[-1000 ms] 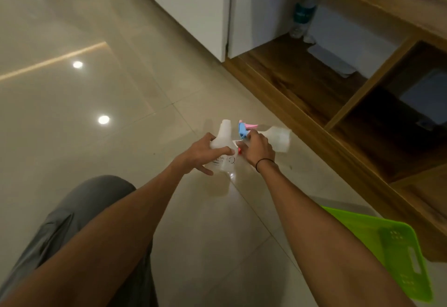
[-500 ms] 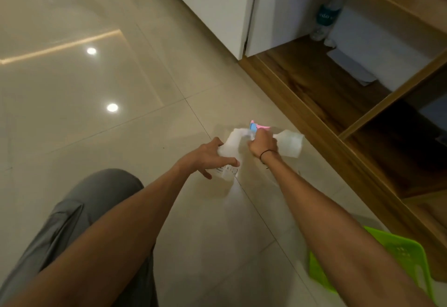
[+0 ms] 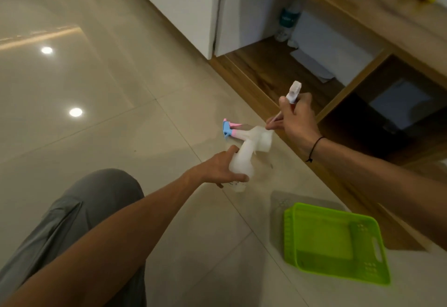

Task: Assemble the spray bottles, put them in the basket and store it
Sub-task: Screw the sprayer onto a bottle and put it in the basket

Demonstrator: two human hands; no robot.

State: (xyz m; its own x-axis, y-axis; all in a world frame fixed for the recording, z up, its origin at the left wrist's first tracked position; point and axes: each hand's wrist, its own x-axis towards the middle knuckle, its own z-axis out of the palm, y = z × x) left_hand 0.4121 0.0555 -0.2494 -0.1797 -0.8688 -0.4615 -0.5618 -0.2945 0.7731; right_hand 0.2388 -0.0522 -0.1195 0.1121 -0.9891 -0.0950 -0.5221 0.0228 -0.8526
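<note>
My left hand (image 3: 217,169) grips a translucent white bottle (image 3: 243,161) tilted above the floor, neck pointing up and right. My right hand (image 3: 296,119) holds a white spray head (image 3: 294,91) up in the air above and right of that bottle; its thin dip tube (image 3: 274,119) points down toward the bottle's neck. A second white bottle (image 3: 260,137) lies on the tiles behind, with a blue and pink spray head (image 3: 229,130) at its left end. The green plastic basket (image 3: 337,242) sits on the floor at lower right, with nothing in it.
A low wooden shelf unit (image 3: 278,74) with open compartments runs along the right, holding a water bottle (image 3: 287,20) and white papers. White cabinet doors (image 3: 183,4) stand behind. My knee in grey trousers (image 3: 79,210) is at lower left on glossy tiles.
My right hand has lifted the white spray head up and to the right, away from the floor. My left hand raised and tilted its bottle. The view shifted, showing the whole basket.
</note>
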